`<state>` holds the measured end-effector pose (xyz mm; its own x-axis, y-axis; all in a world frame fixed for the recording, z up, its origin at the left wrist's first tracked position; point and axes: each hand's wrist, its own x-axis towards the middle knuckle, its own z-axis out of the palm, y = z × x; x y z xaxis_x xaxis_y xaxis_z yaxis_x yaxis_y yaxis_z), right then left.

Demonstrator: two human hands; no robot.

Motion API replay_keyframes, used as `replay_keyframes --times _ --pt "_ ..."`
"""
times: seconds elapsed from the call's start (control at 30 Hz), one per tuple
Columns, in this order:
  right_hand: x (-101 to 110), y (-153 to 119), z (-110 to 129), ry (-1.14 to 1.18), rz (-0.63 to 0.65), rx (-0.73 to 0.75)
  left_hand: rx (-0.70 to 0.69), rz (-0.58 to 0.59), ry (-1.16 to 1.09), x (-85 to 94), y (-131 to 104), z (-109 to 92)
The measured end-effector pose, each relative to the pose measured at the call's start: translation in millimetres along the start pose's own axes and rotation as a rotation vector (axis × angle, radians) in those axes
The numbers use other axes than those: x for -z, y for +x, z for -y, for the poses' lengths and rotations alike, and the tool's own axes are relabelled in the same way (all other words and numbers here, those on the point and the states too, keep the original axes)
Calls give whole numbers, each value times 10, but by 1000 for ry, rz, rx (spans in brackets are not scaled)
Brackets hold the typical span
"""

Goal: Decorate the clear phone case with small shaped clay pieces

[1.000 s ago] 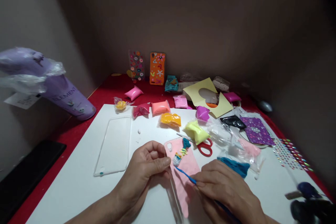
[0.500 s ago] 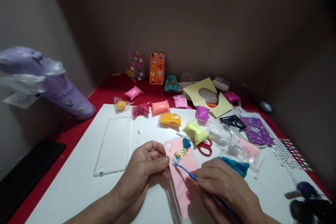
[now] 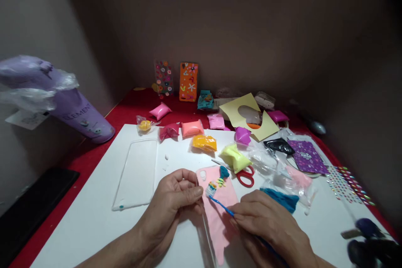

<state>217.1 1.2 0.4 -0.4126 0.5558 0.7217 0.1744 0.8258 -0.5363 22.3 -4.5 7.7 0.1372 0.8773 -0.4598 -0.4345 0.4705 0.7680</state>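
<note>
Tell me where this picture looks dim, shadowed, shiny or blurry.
In the head view, the back wall is dim, the white board brighter; a soft shadow lies below the left hand; in that same view, the gem stickers glint, and the dark objects at lower right look blurred.

Blue tool (image 3: 221, 206) partly hidden by right fingers (image 3: 246, 209) (purple object (image 3: 78, 111) cropped left).

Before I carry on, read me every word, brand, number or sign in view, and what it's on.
"ELEMENT": on the lavender wrapped item at far left.
Purple packet on the right: white lettering, too small to read surely.
Teal packet at the back: print too small to read.
White tag at far left: markings too blurred.
</note>
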Motion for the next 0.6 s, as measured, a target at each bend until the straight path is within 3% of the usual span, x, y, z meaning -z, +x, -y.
replay_keyframes --times 0.6 --pt "-12 -17 -16 11 38 23 21 -19 7 8 5 -13"
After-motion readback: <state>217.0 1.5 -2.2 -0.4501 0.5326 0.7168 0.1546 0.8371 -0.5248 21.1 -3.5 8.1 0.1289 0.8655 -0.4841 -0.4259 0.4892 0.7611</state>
